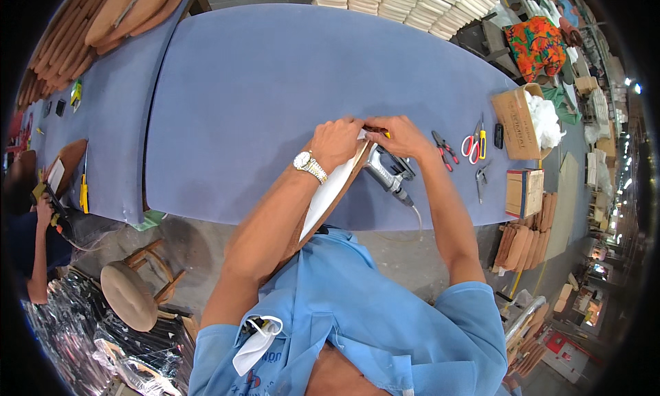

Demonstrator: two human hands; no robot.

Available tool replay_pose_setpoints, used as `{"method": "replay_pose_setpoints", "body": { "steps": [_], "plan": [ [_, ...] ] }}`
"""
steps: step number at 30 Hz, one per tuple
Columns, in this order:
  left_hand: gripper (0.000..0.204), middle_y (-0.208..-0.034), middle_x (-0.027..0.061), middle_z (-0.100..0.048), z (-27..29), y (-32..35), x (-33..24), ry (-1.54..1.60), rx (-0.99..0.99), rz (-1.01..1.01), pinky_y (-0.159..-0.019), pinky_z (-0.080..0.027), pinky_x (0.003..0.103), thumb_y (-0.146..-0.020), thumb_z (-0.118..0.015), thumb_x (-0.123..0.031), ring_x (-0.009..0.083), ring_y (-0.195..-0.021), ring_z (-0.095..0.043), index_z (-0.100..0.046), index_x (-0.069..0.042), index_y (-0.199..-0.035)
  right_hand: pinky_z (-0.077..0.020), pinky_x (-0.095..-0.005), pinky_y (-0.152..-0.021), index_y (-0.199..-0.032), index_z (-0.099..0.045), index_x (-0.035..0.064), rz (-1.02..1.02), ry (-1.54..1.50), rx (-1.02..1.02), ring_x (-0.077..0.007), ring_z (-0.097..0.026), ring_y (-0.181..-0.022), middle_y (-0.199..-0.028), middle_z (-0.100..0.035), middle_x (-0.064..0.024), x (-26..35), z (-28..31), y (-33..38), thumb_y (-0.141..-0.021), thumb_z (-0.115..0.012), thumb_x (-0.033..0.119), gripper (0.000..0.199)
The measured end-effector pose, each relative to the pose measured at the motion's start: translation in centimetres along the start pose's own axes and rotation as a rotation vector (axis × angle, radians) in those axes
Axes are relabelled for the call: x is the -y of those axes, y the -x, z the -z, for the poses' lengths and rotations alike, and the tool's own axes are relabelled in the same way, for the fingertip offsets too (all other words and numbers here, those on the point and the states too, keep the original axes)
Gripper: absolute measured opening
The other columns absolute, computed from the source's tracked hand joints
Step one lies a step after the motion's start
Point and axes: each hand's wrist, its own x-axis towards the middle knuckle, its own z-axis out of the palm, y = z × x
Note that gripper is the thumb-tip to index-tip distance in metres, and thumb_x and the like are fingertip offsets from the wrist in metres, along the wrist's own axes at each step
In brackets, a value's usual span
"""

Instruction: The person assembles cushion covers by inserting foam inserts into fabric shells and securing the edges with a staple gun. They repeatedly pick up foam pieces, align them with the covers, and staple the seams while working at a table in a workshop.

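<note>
A long brown-covered panel (330,198) with a white underside leans from my lap up to the table, its far end between my hands. My left hand (335,144), a watch at the wrist, is closed over that end. Beside it my right hand (400,137) pinches the edge of the cover at the tip; the fingertips are partly hidden. A grey pneumatic staple gun (382,173) with a thin hose lies on the table just below my right hand.
On the blue table (275,73), pliers (445,150), scissors (471,146), a yellow-handled screwdriver (482,140) and a grey hand tool (480,183) lie at right, beside a carton (517,124) with white stuffing. Another person's arm (40,248) works at far left, near a stool (129,296).
</note>
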Motion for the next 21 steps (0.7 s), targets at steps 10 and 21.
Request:
{"method": "replay_pose_setpoints", "body": {
  "steps": [10, 21],
  "plan": [
    [0.032, -0.097, 0.0187, -0.076, -0.8, -2.3, -0.1, 0.016, 0.215, 0.062, -0.081, -0.058, 0.051, -0.086, -0.075, -0.022, 0.0394, -0.095, -0.072, -0.074, -0.009, -0.116, -0.0541, -0.0484, -0.08, -0.117, -0.072, 0.0016, -0.02, 0.048, 0.046, -0.0437, -0.07, -0.09, -0.1, -0.075, -0.0227, -1.1, 0.2, -0.1, -0.094, -0.066, 0.018, 0.029],
    [0.033, -0.098, 0.0206, -0.076, -1.0, -3.4, 0.2, 0.06, 0.225, 0.135, -0.084, -0.058, 0.05, -0.085, -0.073, -0.016, 0.0401, -0.093, -0.073, -0.076, -0.011, -0.117, -0.0544, -0.0496, -0.079, -0.111, -0.073, 0.0009, -0.08, 0.165, 0.035, -0.0434, -0.07, -0.088, -0.096, -0.075, -0.0233, 0.0, 0.5, -0.5, -0.095, -0.063, 0.019, 0.026]
  ]
}}
